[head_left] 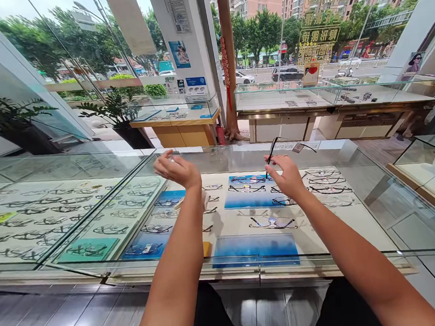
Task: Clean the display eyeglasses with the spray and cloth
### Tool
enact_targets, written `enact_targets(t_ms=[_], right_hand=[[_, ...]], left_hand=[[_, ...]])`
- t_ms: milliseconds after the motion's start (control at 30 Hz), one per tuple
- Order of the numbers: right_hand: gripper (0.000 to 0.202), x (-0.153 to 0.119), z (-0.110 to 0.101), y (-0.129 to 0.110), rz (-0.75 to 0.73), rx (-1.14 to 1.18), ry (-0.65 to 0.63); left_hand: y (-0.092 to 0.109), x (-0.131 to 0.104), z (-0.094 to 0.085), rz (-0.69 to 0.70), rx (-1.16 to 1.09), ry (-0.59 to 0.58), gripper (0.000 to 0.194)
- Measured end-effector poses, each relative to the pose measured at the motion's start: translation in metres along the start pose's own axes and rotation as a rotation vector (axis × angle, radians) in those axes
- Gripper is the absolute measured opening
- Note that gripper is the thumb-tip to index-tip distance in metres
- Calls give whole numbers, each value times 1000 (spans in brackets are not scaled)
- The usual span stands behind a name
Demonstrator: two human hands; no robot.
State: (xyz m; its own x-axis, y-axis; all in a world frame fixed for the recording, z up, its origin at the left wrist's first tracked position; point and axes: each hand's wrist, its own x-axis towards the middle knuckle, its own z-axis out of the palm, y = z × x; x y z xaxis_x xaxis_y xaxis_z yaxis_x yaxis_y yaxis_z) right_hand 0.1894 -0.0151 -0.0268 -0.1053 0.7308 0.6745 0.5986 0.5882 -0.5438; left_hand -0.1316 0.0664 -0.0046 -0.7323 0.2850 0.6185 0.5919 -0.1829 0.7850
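My right hand [287, 176] is raised above the glass counter, its fingers closed on a dark temple of a pair of eyeglasses [272, 153]. The frame extends to the right beyond the fingers, with a small tag [298, 147] near it. My left hand [180, 171] is held up over the counter to the left, fingers curled together. A small whitish bit shows between them, too little to name. Under both hands, several eyeglasses lie in the glass display case [231, 264], including a thin-rimmed pair [272, 222] and a dark pair [246, 188] on a blue gradient card [238, 202].
Another glass case [57, 199] with rows of eyeglasses adjoins on the left. Beyond stand more display counters [286, 95], a wooden trunk-like post [227, 54] and a potted plant [114, 111]. A lower case [429, 168] stands at the right. Glass edges surround the work area.
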Motion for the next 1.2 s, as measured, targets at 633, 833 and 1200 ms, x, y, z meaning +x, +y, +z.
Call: enact_targets(t_ms=[633, 833, 1200], right_hand=[[37, 2, 1, -4, 24, 37, 61], [37, 3, 0, -5, 54, 48, 43], [38, 3, 0, -12, 46, 98, -10]], left_hand=[[-38, -3, 28, -416, 66, -251, 22], [5, -41, 32, -160, -373, -715, 25], [80, -84, -12, -618, -906, -1551, 88]])
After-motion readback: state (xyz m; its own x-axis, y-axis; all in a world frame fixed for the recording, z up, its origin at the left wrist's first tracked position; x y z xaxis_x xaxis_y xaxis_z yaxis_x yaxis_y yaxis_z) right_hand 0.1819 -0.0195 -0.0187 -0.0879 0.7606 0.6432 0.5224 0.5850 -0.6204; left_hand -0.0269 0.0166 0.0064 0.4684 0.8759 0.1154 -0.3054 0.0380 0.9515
